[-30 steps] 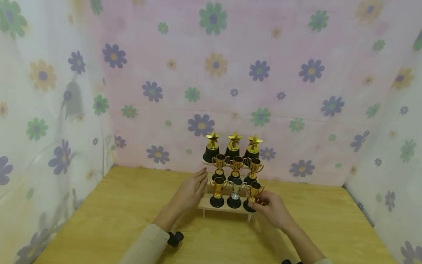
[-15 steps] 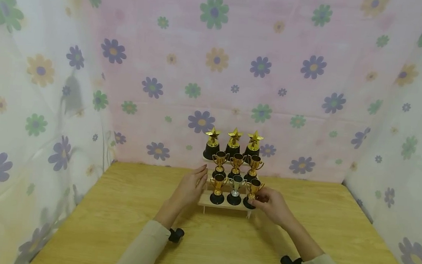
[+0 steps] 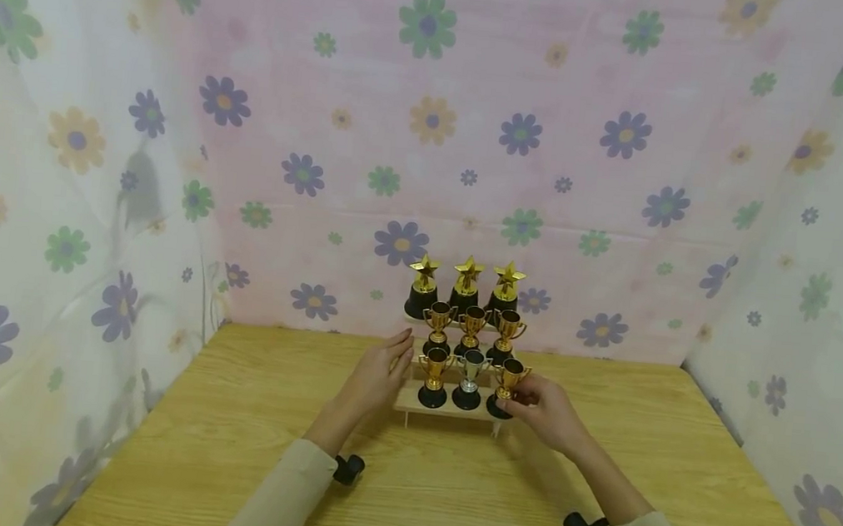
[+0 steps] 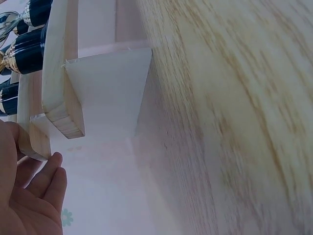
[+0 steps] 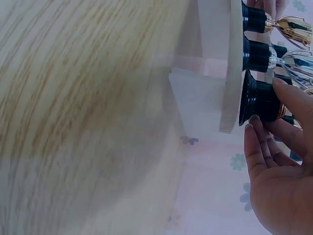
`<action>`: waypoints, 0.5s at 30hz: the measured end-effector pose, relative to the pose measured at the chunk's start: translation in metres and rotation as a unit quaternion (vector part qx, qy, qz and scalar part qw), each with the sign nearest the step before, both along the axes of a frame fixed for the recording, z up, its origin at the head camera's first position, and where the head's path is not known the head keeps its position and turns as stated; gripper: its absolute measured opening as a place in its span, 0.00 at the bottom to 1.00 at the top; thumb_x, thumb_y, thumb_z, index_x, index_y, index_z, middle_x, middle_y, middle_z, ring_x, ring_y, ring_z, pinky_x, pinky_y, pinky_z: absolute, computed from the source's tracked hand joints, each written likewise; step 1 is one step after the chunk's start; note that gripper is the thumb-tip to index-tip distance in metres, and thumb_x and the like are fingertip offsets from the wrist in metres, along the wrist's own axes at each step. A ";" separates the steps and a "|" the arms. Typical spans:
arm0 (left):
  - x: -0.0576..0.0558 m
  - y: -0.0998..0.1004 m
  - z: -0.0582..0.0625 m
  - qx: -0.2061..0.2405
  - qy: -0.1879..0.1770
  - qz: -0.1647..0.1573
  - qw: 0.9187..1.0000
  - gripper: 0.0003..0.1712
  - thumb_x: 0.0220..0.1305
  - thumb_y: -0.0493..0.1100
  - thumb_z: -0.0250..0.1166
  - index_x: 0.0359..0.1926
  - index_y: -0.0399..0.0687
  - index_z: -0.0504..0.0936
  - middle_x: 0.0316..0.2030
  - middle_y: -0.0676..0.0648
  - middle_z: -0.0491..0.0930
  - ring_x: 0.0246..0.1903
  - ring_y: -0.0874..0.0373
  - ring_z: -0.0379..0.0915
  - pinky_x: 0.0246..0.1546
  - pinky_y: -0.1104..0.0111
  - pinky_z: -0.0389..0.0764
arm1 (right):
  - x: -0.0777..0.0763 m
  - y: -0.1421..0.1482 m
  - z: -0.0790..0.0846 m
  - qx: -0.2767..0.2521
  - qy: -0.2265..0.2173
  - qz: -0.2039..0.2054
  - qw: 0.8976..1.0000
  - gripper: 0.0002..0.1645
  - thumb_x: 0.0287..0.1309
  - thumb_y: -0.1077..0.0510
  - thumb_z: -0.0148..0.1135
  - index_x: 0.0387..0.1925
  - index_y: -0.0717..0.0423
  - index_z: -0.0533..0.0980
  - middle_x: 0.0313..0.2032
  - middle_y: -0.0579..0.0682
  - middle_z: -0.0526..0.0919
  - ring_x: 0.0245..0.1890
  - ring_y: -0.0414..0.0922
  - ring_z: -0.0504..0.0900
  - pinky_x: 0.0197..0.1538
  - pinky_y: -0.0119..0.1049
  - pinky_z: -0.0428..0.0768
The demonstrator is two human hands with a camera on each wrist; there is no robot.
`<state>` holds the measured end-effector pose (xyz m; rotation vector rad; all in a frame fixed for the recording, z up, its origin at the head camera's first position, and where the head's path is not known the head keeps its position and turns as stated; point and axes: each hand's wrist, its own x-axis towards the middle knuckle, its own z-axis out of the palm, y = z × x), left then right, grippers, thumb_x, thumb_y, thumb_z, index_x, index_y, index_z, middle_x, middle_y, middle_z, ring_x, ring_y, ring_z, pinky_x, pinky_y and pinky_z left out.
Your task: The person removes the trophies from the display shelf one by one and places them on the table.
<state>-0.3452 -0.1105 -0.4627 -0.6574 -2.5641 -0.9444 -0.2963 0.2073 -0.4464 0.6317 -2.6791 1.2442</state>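
My right hand (image 3: 547, 412) pinches the black base of a gold trophy cup (image 3: 511, 374) at the right end of the front step of a tiered wooden stand (image 3: 407, 397). In the right wrist view the cup's base (image 5: 261, 100) leans slightly away from the step, its far rim close to the board. Left of it on that step stand a silver trophy cup (image 3: 471, 368) and another gold cup (image 3: 436, 367). My left hand (image 3: 375, 378) holds the stand's left side; in the left wrist view thumb and fingers lie around a board's end (image 4: 39, 142).
Three gold cups (image 3: 473, 322) fill the middle step, and three star trophies (image 3: 468, 280) with black bases stand on top. The wooden table (image 3: 284, 451) surrounds the stand. Flowered cloth (image 3: 358, 124) hangs behind and at both sides.
The right front cup shifts slightly right and tilts in my right hand. My left hand stays at the stand's side. The head view dips a little, then stays nearly still.
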 end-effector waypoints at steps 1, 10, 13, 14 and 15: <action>0.000 0.000 0.000 0.001 -0.002 0.000 1.000 0.24 0.82 0.44 0.51 0.69 0.34 0.72 0.73 0.41 0.66 0.70 0.42 0.66 0.71 0.54 0.67 | 0.001 0.000 0.001 0.002 0.003 -0.001 1.000 0.07 0.62 0.54 0.73 0.33 0.53 0.85 0.33 0.45 0.81 0.35 0.41 0.79 0.41 0.37 0.82; 0.000 -0.001 0.001 0.008 0.001 0.004 1.000 0.23 0.81 0.43 0.53 0.68 0.34 0.74 0.72 0.41 0.68 0.70 0.42 0.66 0.71 0.53 0.67 | 0.003 0.006 0.007 0.007 0.008 0.003 1.000 0.07 0.63 0.54 0.72 0.38 0.53 0.87 0.35 0.45 0.80 0.36 0.41 0.79 0.43 0.37 0.83; -0.001 -0.001 0.001 0.004 0.008 0.001 1.000 0.23 0.81 0.43 0.53 0.68 0.33 0.74 0.71 0.40 0.68 0.69 0.42 0.67 0.70 0.53 0.68 | 0.004 0.008 0.007 0.002 0.001 0.005 1.000 0.07 0.63 0.54 0.72 0.39 0.53 0.87 0.36 0.45 0.81 0.36 0.40 0.80 0.43 0.37 0.83; -0.001 -0.001 0.001 0.002 0.010 -0.001 1.000 0.24 0.81 0.44 0.53 0.68 0.33 0.74 0.71 0.40 0.68 0.69 0.42 0.67 0.70 0.53 0.68 | 0.005 0.008 0.008 0.001 0.000 0.005 1.000 0.07 0.63 0.54 0.72 0.39 0.53 0.87 0.37 0.45 0.81 0.36 0.40 0.80 0.43 0.37 0.84; -0.001 -0.001 0.001 0.001 0.013 -0.003 1.000 0.24 0.81 0.43 0.53 0.68 0.33 0.74 0.71 0.40 0.69 0.69 0.42 0.67 0.70 0.53 0.68 | 0.005 0.008 0.008 -0.001 -0.001 0.004 1.000 0.07 0.63 0.54 0.72 0.40 0.53 0.87 0.37 0.46 0.81 0.36 0.40 0.80 0.43 0.37 0.84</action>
